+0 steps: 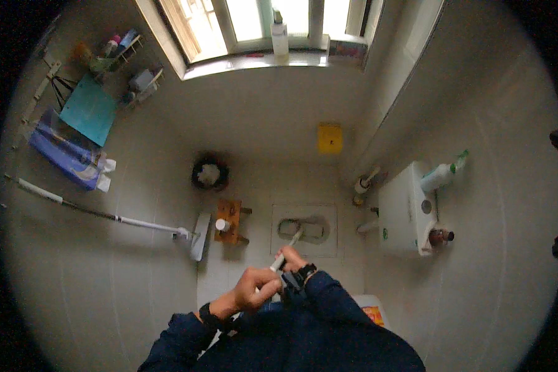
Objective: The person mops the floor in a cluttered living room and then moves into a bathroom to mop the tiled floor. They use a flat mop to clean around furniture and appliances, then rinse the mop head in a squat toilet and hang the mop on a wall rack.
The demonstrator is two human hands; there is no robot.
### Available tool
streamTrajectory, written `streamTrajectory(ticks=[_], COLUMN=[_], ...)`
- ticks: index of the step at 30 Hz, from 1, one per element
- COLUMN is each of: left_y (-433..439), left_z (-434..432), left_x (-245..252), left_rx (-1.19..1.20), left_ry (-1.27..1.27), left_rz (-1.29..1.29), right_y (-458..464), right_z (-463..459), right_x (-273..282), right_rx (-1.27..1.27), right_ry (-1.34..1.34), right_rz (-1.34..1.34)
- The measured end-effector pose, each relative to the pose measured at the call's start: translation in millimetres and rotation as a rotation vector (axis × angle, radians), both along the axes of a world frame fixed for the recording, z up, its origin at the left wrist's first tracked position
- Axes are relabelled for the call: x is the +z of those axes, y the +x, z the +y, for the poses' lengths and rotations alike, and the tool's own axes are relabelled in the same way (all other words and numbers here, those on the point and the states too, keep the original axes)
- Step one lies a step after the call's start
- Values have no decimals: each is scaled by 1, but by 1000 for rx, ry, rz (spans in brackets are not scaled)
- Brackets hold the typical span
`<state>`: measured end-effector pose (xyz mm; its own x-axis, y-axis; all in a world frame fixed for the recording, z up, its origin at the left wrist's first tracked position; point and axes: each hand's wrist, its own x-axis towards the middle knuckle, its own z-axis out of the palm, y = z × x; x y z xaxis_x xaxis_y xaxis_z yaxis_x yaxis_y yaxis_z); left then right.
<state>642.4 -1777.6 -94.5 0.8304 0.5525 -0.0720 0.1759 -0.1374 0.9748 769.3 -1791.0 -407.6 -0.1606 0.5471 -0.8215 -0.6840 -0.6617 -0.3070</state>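
Observation:
Both my hands are on a pale handle (277,265) that slants down and forward from my body. My left hand (259,287) grips its upper part close to me. Farther down, my right hand (292,259) is closed around the same handle. The far end of the handle reaches over a squat toilet pan (315,229) set in the tiled floor. That end is blurred, so I cannot tell what kind of head it has or whether it touches the pan. Dark bands circle both wrists below dark blue sleeves.
Left stand a wooden stool (235,209) bearing a white roll (222,225), a lined waste bin (209,173) and a flat mop (198,237) against the wall. Right are a white cistern (397,209) with a spray bottle (439,176) on top, and a brush holder (362,185).

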Motion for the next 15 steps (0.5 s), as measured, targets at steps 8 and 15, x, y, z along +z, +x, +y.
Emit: streamTrajectory(ticks=[8, 15], left_y=[-6, -17], left_z=[-2, -7], left_x=[-3, 2], left_rx=[-64, -93], left_ry=[7, 11], left_rz=[25, 48], right_y=[-6, -10], right_z=[-3, -4], right_x=[12, 12], right_rx=[-208, -142], right_ry=[-38, -204], right_rz=[66, 67])
